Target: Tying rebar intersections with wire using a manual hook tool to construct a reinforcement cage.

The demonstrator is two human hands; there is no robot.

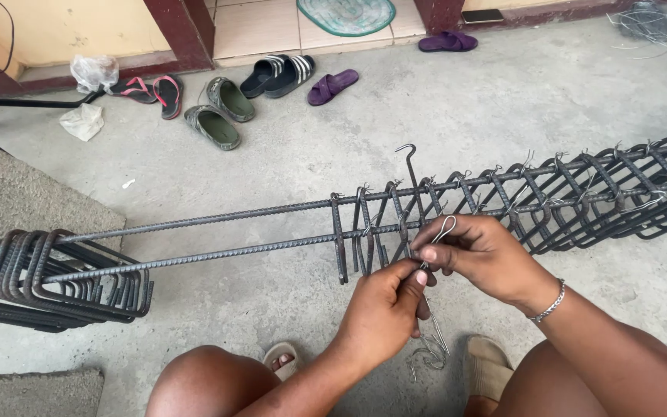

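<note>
A long rebar cage (550, 193) of dark ribbed bars and square stirrups runs across the concrete floor from left to right. My left hand (384, 309) and my right hand (476, 255) meet just in front of it, both pinching a thin folded loop of tie wire (443, 228). More strands of wire (430, 351) hang below my left hand. A metal hook tool (411, 166) stands up among the stirrups just behind my hands. A silver bracelet is on my right wrist. My knees and sandalled feet show at the bottom.
A bunch of loose stirrups (55, 282) hangs on the bars at the left, beside a concrete block (17, 193). Several sandals and slippers (225, 108) lie near the doorway. A tangle of wire (646, 22) sits at the top right.
</note>
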